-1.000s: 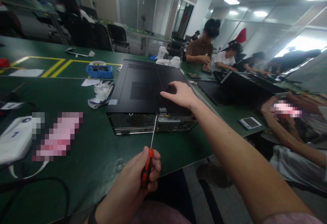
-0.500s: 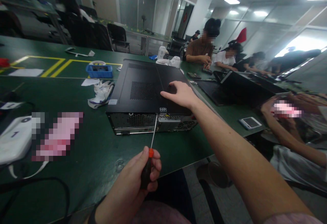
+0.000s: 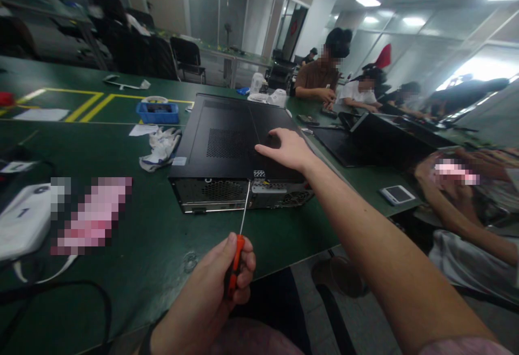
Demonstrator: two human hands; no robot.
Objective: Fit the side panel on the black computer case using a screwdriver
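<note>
A black computer case lies flat on the green table, its rear panel with vents and ports facing me. My left hand is closed around the red and black handle of a screwdriver. The thin metal shaft points up and away, and its tip meets the top edge of the rear panel near the middle. My right hand rests on the case's top cover, thumb and fingers spread, holding nothing. Any screw under the tip is too small to make out.
Left of the case lie white gloves and a blue bin. A white power bank-like box marked 1 sits near left. At right are another open black case, a phone-like device and a co-worker's arms.
The screwdriver handle has turned in my left hand, so more of its red side shows. Its tip stays at the same spot, and my right hand has not moved.
</note>
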